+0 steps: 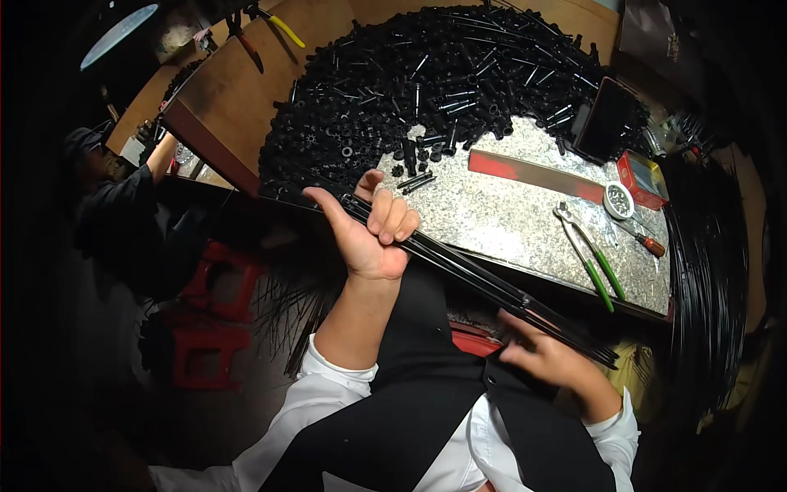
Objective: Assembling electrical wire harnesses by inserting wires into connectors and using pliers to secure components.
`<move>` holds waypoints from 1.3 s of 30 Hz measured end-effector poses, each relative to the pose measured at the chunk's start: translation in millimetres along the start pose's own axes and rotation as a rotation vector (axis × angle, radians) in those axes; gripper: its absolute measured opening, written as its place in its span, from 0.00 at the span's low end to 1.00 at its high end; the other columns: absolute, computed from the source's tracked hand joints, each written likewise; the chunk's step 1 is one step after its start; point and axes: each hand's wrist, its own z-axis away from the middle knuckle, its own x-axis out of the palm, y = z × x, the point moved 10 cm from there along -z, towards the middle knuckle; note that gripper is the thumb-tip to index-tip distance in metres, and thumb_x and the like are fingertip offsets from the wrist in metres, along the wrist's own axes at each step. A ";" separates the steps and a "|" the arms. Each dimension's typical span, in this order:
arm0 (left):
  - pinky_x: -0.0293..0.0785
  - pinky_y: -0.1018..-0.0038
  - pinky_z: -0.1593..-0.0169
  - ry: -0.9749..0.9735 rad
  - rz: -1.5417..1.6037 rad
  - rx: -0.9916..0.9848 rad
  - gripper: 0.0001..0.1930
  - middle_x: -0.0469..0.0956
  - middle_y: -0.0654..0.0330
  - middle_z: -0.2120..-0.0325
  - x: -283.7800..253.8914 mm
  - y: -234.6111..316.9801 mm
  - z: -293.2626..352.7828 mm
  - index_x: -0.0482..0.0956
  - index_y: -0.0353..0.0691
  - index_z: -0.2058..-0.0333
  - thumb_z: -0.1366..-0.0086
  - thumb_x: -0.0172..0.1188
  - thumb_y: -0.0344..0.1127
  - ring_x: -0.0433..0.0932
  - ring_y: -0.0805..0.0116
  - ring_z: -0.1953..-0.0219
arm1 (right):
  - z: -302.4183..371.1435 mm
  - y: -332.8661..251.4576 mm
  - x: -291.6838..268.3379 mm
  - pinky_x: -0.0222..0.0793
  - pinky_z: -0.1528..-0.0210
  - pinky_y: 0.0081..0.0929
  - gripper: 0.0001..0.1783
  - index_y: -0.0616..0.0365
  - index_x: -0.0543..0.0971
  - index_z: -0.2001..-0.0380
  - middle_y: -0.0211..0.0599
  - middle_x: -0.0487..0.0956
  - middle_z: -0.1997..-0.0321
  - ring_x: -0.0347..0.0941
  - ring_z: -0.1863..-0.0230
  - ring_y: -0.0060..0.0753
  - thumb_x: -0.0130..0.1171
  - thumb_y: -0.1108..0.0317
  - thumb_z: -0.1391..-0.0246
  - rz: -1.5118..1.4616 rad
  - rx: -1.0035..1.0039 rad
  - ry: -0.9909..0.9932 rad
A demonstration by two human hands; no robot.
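Since the left hand [373, 235] gripped the black rods [490, 281] thumb lifted, we judged some might slip; we couldn't tell whether the right hand [548, 354] gripped.

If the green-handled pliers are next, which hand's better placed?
Right, likely: the right hand is nearer the green-handled pliers, though whether it touches the black rods is unclear. The left hand has fingers curled around them.

I am remotely observing black rods [467, 268] showing a smooth, glossy finish. The speckled worktop [492, 213] is reflecting light like polished stone. The 2 green plier handles [609, 273] are appearing plastic-coated; the white sleeves [299, 402] are presenting matt cloth.
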 end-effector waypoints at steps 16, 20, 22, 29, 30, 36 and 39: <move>0.56 0.83 0.81 -0.388 -0.617 0.162 0.40 0.58 0.72 0.88 26.0 -29.7 43.4 0.58 0.35 0.53 0.51 0.70 0.56 0.58 0.82 0.88 | -0.1 32.7 -135.2 0.66 0.54 0.42 0.12 0.64 0.70 0.66 0.51 0.72 0.58 0.69 0.57 0.53 0.57 0.66 0.45 1.204 0.083 0.633; 0.55 0.82 0.81 -0.403 -0.621 0.111 0.39 0.58 0.72 0.88 22.8 -43.4 44.4 0.58 0.36 0.54 0.53 0.72 0.53 0.58 0.82 0.87 | 6.9 10.5 -124.9 0.68 0.66 0.39 0.05 0.64 0.67 0.65 0.51 0.71 0.63 0.69 0.67 0.55 0.49 0.72 0.40 0.939 -0.028 0.690; 0.55 0.82 0.80 -0.410 -0.639 0.086 0.39 0.58 0.72 0.88 20.7 -50.5 47.0 0.58 0.37 0.54 0.54 0.73 0.53 0.58 0.82 0.87 | 6.1 -4.5 -107.6 0.69 0.68 0.32 0.07 0.62 0.65 0.61 0.45 0.72 0.65 0.72 0.70 0.41 0.50 0.75 0.41 0.454 0.093 0.526; 0.59 0.88 0.76 -0.363 -0.640 0.003 0.41 0.60 0.74 0.88 16.8 -68.8 51.1 0.58 0.36 0.56 0.61 0.77 0.44 0.63 0.85 0.84 | -16.5 -63.0 -24.6 0.71 0.55 0.31 0.29 0.64 0.63 0.40 0.53 0.77 0.55 0.77 0.59 0.49 0.55 0.79 0.47 -0.052 -0.091 0.012; 0.59 0.88 0.75 -0.369 -0.715 0.027 0.41 0.62 0.74 0.88 19.4 -67.9 51.6 0.58 0.35 0.56 0.62 0.77 0.45 0.64 0.85 0.83 | -18.1 -62.5 -21.5 0.71 0.55 0.32 0.29 0.64 0.64 0.40 0.54 0.77 0.55 0.77 0.58 0.51 0.54 0.80 0.47 -0.037 -0.078 -0.008; 0.60 0.89 0.74 -0.385 -0.855 0.084 0.42 0.71 0.71 0.86 15.1 -67.2 51.1 0.59 0.34 0.56 0.63 0.78 0.47 0.68 0.86 0.81 | -23.5 -63.4 -13.2 0.71 0.55 0.34 0.29 0.62 0.64 0.40 0.55 0.77 0.56 0.76 0.58 0.55 0.53 0.80 0.47 -0.046 -0.037 -0.043; 0.60 0.88 0.74 -0.430 -0.878 0.117 0.41 0.73 0.70 0.86 16.8 -66.9 51.6 0.60 0.34 0.57 0.63 0.78 0.47 0.70 0.85 0.81 | -24.5 -62.8 -11.8 0.71 0.55 0.35 0.29 0.61 0.64 0.40 0.55 0.76 0.56 0.75 0.58 0.56 0.52 0.80 0.47 -0.029 -0.023 -0.052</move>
